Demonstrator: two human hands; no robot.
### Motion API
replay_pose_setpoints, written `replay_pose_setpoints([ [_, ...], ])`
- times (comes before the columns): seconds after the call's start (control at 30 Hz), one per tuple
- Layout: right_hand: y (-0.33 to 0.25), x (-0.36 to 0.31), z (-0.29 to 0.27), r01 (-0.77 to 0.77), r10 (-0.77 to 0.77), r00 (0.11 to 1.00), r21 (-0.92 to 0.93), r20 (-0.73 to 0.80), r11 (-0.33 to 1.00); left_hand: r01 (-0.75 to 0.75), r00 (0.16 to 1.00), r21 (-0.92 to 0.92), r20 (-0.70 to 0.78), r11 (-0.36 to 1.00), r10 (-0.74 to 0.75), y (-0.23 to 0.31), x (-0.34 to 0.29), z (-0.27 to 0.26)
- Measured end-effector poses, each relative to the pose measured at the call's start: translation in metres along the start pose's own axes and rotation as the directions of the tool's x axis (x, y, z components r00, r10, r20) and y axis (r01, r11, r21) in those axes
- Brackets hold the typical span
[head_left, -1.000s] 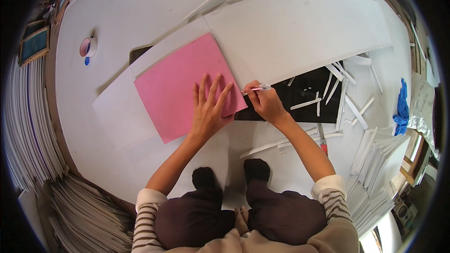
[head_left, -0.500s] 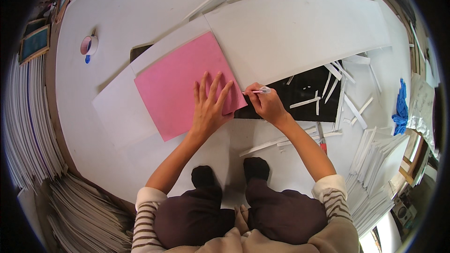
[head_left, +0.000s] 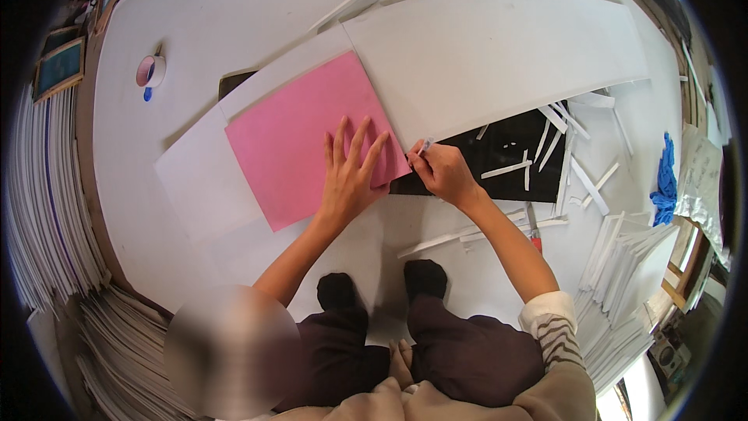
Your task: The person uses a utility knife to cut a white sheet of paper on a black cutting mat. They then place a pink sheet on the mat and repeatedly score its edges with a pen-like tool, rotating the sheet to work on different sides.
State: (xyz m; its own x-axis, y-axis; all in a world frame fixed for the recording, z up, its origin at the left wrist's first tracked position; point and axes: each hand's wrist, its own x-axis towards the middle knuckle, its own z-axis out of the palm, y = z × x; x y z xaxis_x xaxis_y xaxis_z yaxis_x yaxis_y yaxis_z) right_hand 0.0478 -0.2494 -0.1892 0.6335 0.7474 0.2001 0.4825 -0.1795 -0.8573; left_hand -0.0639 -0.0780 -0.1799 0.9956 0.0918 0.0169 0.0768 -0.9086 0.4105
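Observation:
My left hand (head_left: 352,170) lies with spread fingers on the pink square sheet (head_left: 292,132), near its right-hand corner. The pink sheet rests on a long white sheet (head_left: 499,54). In the fingers of my right hand (head_left: 446,175) is a slim, clear-barrelled pen (head_left: 426,146). The pen is tilted upward, and its lower end is at the right edge of the pink sheet, mostly hidden by my fingers. Under the white sheet a black mat (head_left: 506,148) shows.
White offcut strips (head_left: 506,170) lie on and around the mat. A cutter with a red handle (head_left: 535,242) is nearby. A tape roll (head_left: 150,71) sits at far left, a blue cloth (head_left: 665,179) at right. Sheet stacks (head_left: 58,195) line the left side. My feet (head_left: 425,279) are in front.
My right hand has stayed near the pink sheet's edge, shifting slightly toward its near corner. The pen has turned from nearly level to more upright. My left hand has hardly moved.

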Motion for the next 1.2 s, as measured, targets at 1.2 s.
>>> replay_pose_setpoints([
  [1.2,0.094,0.011,-0.139,-0.258,0.047,0.951,-0.7,-0.306,0.666,-0.013,1.0,0.01,-0.026,1.0,0.013,-0.026,0.017,0.016],
])
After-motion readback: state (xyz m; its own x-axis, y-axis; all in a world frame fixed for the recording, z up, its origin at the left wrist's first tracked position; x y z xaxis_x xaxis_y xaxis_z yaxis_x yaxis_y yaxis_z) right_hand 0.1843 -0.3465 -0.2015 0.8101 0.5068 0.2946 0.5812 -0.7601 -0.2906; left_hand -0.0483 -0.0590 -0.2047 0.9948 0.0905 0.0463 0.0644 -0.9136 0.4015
